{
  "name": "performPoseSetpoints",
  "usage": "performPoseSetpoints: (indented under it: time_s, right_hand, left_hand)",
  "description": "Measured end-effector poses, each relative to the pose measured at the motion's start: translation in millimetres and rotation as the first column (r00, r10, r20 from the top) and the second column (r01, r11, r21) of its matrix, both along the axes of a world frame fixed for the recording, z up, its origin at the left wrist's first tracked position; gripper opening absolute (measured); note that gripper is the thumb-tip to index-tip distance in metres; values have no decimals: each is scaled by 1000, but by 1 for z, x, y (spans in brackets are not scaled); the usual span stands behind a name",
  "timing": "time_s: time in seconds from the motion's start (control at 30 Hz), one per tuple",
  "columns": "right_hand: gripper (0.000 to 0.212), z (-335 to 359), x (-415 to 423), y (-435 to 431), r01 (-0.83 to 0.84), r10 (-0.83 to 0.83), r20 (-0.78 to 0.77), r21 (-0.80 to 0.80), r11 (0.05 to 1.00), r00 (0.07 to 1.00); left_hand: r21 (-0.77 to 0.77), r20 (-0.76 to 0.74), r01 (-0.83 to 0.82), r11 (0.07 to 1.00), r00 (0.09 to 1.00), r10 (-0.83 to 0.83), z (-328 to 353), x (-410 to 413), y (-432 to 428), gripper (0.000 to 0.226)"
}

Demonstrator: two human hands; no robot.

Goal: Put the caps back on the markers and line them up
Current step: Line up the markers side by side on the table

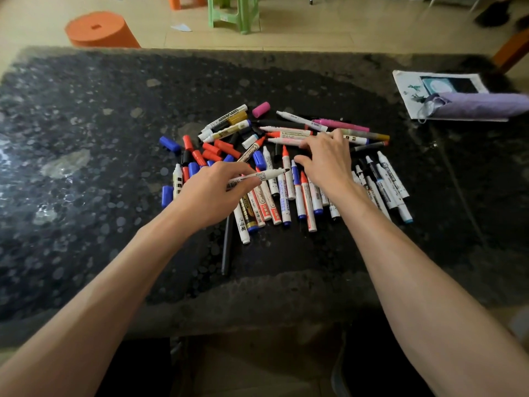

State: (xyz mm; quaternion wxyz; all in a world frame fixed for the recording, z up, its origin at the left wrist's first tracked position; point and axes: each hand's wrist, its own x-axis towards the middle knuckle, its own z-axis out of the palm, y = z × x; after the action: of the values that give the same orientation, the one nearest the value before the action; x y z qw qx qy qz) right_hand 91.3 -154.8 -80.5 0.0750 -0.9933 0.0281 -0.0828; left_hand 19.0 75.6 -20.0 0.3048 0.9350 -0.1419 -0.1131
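Several uncapped white markers [287, 193] lie in a loose heap at the middle of the dark speckled table [86, 138]. Loose red caps [211, 151] and blue caps [169, 144] are scattered at the heap's left; a pink cap [261, 108] lies at the back. My left hand [213, 193] pinches one white uncapped marker [257, 176] with a dark tip, held level above the heap and pointing right. My right hand [326, 160] hovers over the heap's middle with its fingers spread and reaching toward the markers at the back; it holds nothing.
A white printed sheet [409, 90] and a purple pouch [481, 106] lie at the table's back right. A long black pen [227, 245] lies near the front edge. Beyond the table stand an orange stool [100, 30] and a green stool [234, 12].
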Motion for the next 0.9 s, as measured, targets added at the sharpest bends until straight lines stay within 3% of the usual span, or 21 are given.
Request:
performPoseSetpoints:
  time_s: [0.13,0.23,0.3,0.4,0.47,0.9]
  right_hand:
    - [36,7,-8,-1,-35,34,11,141,989,999]
    - [33,24,-16,-7,-36,31,17,397,917,999]
    - [21,42,-30,-12,-51,43,28,580,813,999]
    - [16,64,-66,-16,-42,68,5,830,556,998]
    - [19,67,-85,-22,-38,87,-7,866,499,996]
    - [24,57,-107,-33,-55,125,-13,853,519,992]
  left_hand:
    - [-23,-5,13,1000,1000,-13,-3,1,0,31]
    - [-45,0,17,999,1000,-17,-4,2,1,29]
    - [-66,14,21,998,1000,-20,-5,3,0,27]
    - [-108,17,21,994,1000,-19,-6,7,-2,26]
    - [-129,3,29,991,1000,-28,-6,9,-5,27]
    - [-159,-23,80,984,996,-85,-5,4,-22,19]
